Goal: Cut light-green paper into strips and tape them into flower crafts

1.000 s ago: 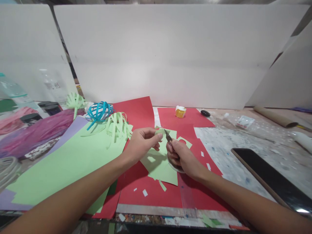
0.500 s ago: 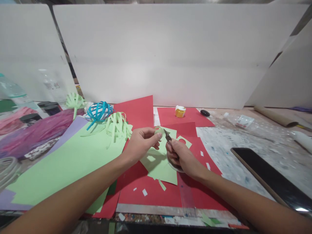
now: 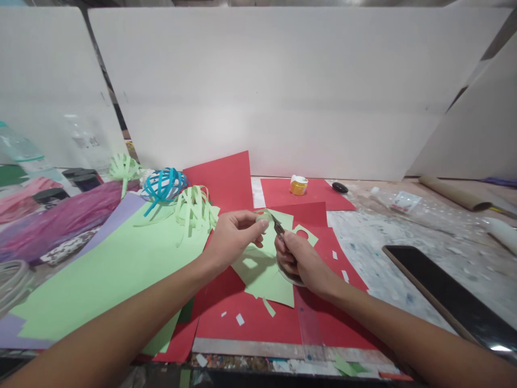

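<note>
My left hand (image 3: 238,234) pinches a small curled piece of light green paper (image 3: 264,215) between thumb and fingers. Just to its right, my right hand (image 3: 297,256) is closed around small dark scissors (image 3: 278,227), whose blades point up and left at the green piece. Under both hands lies a cut light green sheet (image 3: 278,291) on red paper (image 3: 250,328). A green scrap with a round hole (image 3: 311,236) rests beyond my right hand. Part of a round object shows beneath that hand, mostly hidden.
Left are large green sheets (image 3: 133,253), a blue strip ball (image 3: 165,186) and green strips (image 3: 196,210). A yellow jar (image 3: 299,185) stands at the back. To the right lie a phone (image 3: 444,296) and a plastic bottle (image 3: 398,200). A clear ruler (image 3: 310,328) is near the front edge.
The scissors' blades have shifted slightly up and left around the green piece. The red sheet standing at the back has moved slightly left. Both hands stay almost in place.
</note>
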Action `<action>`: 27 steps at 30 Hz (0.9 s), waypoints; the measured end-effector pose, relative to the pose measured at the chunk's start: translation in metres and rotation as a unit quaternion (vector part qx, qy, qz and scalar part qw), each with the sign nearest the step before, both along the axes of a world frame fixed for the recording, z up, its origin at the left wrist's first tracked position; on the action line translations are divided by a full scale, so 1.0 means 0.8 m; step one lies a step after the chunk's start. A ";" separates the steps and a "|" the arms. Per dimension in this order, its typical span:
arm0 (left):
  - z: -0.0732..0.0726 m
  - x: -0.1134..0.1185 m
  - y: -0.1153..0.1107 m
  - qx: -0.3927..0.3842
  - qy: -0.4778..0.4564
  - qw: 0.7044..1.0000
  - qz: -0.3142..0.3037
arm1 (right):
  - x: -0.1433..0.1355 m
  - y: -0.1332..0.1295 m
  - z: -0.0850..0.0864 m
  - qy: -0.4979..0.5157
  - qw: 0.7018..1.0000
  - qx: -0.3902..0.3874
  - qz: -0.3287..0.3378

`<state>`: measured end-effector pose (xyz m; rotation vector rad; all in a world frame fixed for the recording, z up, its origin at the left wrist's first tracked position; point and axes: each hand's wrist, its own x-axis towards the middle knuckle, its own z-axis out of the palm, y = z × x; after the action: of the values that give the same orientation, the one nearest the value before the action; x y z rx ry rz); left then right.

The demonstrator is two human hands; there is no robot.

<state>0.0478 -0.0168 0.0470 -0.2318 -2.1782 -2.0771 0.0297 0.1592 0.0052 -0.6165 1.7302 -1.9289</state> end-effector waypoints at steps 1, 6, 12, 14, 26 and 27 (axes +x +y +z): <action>0.000 0.000 0.000 -0.006 0.000 1.000 -0.002 | 0.000 0.000 0.000 -0.002 1.000 0.002 0.001; 0.003 0.002 0.001 -0.006 -0.008 1.000 0.003 | 0.000 0.001 0.002 -0.010 1.000 0.011 0.004; 0.002 0.001 -0.001 -0.006 -0.004 1.000 0.003 | 0.000 0.001 0.003 -0.002 1.000 0.014 0.001; 0.001 0.000 -0.002 -0.008 -0.003 1.000 -0.006 | 0.001 0.001 0.003 -0.004 1.000 0.011 -0.001; 0.000 0.000 -0.002 0.010 -0.013 1.000 -0.003 | 0.004 0.001 0.005 -0.012 1.000 0.017 0.005; 0.000 0.000 -0.002 0.010 -0.013 1.000 0.001 | 0.004 0.001 0.005 -0.012 1.000 0.018 0.004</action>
<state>0.0480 -0.0186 0.0470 -0.2008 -2.1709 -2.1112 0.0329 0.1599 0.0093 -0.5830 1.7403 -1.8890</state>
